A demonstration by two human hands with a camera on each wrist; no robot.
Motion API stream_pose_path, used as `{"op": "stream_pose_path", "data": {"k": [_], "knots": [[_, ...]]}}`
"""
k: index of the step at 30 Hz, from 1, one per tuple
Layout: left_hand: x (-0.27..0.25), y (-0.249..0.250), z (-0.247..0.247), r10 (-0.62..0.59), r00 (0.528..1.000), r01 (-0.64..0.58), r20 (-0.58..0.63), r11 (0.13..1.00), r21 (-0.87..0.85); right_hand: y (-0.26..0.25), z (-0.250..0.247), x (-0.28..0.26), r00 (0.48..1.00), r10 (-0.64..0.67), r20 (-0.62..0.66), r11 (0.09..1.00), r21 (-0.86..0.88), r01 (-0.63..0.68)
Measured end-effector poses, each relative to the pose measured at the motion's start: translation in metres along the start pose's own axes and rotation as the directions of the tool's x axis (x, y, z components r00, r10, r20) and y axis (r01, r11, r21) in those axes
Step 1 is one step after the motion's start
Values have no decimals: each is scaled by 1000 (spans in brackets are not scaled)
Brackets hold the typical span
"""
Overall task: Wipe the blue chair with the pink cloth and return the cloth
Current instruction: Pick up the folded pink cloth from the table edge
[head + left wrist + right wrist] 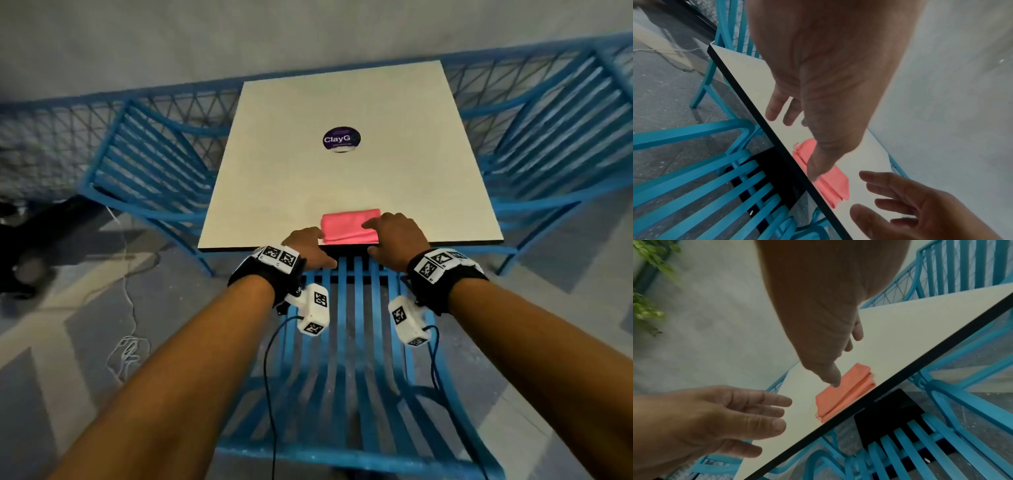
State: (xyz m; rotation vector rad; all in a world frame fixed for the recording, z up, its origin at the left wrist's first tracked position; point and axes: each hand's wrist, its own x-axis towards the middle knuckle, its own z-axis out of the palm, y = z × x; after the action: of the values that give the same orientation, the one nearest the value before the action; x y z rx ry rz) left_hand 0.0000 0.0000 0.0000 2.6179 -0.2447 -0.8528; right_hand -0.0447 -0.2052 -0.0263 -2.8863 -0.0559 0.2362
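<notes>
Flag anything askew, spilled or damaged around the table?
Nothing much stands out. The cloth lies neatly folded on the table, right at its near edge. Both hands, left and right, are open beside it. Only oddities: a loose white cable tangled on the floor, and a small white speck on the chair slats.

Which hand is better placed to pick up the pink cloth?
Right. The right hand already has fingers over the folded pink cloth; the left hand sits beside its edge.
</notes>
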Motion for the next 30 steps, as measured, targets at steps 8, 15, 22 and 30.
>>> {"op": "stream_pose_path", "data": {"k": [8,15,22,30], "knots": [[68,-2,38,38,993,-46,-112,996,-76,16,44,42,999,-8,-52,995,-104,3],[109,-16,74,109,973,-106,-202,994,25,26,79,58,999,14,-47,984,-179,-22],[133,-25,86,186,926,-108,-327,964,241,49,97,74,994,70,-86,997,-21,-72],[133,-20,80,291,901,-148,-321,903,404,58,102,85,986,90,-139,985,160,-68]]}}
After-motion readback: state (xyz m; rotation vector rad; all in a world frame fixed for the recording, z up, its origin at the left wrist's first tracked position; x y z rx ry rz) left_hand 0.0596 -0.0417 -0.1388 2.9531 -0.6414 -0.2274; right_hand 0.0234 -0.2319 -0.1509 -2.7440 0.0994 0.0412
